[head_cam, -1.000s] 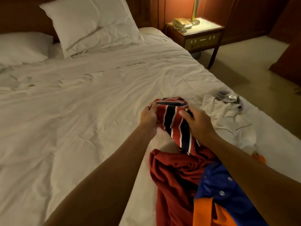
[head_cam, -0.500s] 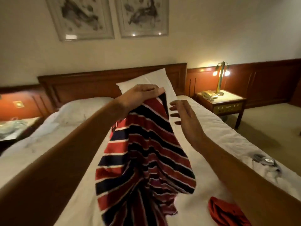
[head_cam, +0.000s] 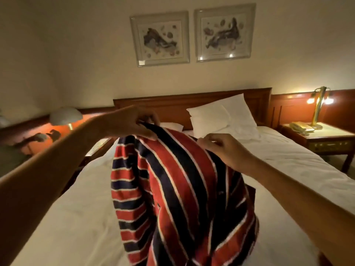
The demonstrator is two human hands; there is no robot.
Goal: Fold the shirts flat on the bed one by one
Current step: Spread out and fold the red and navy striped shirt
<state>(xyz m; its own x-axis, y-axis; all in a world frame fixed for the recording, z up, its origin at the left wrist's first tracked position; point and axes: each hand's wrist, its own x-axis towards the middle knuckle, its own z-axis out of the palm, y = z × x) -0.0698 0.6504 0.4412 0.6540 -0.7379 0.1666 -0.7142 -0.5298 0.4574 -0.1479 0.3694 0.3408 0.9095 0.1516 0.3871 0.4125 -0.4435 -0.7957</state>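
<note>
Left hand (head_cam: 132, 121) and right hand (head_cam: 224, 148) pinch the top edge of the shirt (head_cam: 172, 189), raised mid-frame over the bed (head_cam: 67, 217); next it likely needs spreading flat.

The left hand (head_cam: 132, 122) and right hand (head_cam: 225, 148) are shown bare; the left forearm (head_cam: 57, 162) and right forearm (head_cam: 284, 187) are seen uncovered to the frame's lower corners.

Dim, warm glow from bedside lamp (head_cam: 320, 100) (edges warped)
</note>
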